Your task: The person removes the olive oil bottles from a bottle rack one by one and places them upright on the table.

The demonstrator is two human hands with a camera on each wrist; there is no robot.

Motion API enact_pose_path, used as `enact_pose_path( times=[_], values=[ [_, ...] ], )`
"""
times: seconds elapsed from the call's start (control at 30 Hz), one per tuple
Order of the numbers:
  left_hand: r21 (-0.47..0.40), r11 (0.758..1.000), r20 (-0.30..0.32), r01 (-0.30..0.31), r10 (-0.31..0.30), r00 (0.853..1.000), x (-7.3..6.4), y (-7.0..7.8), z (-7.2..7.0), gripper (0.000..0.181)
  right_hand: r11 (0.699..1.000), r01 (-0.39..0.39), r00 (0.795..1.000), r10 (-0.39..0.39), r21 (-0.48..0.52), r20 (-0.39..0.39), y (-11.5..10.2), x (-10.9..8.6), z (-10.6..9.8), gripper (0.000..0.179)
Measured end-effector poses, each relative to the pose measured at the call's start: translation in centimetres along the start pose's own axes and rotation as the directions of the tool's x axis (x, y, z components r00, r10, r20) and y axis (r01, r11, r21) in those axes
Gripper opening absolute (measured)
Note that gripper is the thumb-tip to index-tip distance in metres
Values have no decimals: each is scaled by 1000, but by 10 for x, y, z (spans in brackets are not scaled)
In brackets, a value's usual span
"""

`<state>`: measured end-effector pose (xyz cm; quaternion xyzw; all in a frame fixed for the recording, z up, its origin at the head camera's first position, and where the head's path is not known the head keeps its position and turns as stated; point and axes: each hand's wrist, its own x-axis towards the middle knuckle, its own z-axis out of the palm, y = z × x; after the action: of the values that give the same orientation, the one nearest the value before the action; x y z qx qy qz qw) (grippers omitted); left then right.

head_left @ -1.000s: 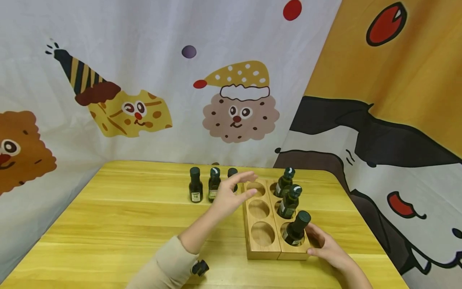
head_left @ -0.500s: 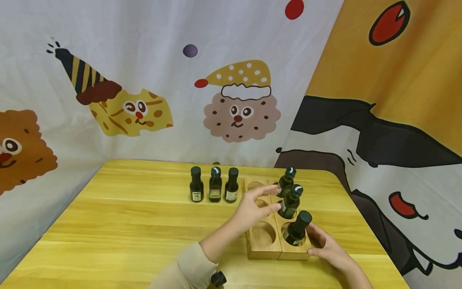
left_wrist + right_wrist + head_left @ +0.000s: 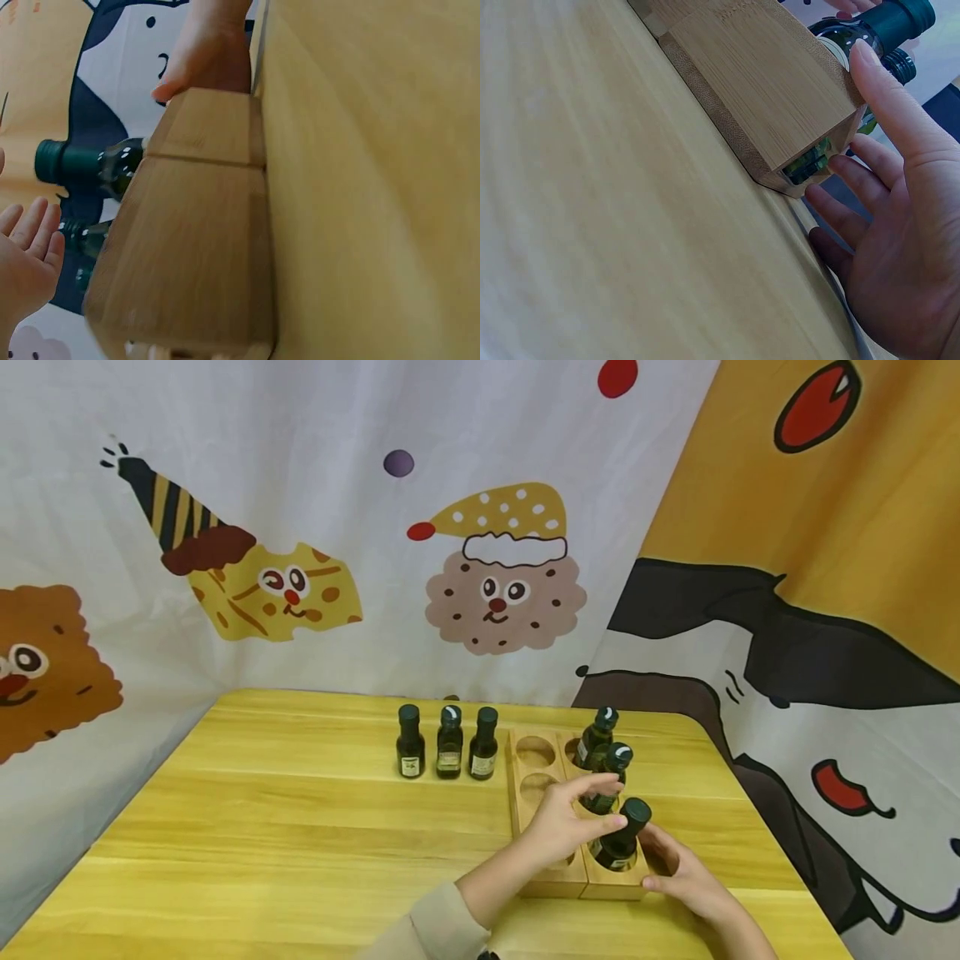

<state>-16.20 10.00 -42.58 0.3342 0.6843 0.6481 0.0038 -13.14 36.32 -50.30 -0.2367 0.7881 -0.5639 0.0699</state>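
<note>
My left hand (image 3: 567,814) is spread over the near part of the wooden bottle holder (image 3: 551,883), fingers and thumb apart. Its thumb tip overlaps the neck of the nearest dark bottle (image 3: 636,817) in the head view. Two more green-capped bottles, a middle one (image 3: 618,758) and a far one (image 3: 596,739), stand in the holder's right row. My right hand (image 3: 686,877) rests at the near right corner. In the right wrist view its thumb (image 3: 885,97) lies straight at the front edge and its loosely bent fingers reach the side. The left hand partly hides the left row of round holes.
Three dark bottles stand in a line on the yellow wooden table (image 3: 300,827), left of the holder: a left one (image 3: 410,743), a middle one (image 3: 449,743) and a right one (image 3: 483,745). A cartoon-printed curtain (image 3: 360,652) hangs behind the table and along its right side.
My left hand has moved right and nearer, from beside the standing bottles across the holder to the nearest bottle in it. The right hand has stayed at the holder's corner.
</note>
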Motion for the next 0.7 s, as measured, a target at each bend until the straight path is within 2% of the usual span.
enact_pose_path(
  times=[0.3,0.53,0.7],
  values=[
    [32,999,6,-13,13,1000,2,-15,21,48,1000,3,1000,-3,9,-1,2,0,-1,71],
    [37,999,7,4,-4,1000,2,-18,27,44,999,-33,999,33,-1,-19,3,-2,0,74],
    [38,999,-9,-5,6,1000,4,-18,30,39,1000,-21,1000,21,-10,-15,3,-2,0,72]
  ],
)
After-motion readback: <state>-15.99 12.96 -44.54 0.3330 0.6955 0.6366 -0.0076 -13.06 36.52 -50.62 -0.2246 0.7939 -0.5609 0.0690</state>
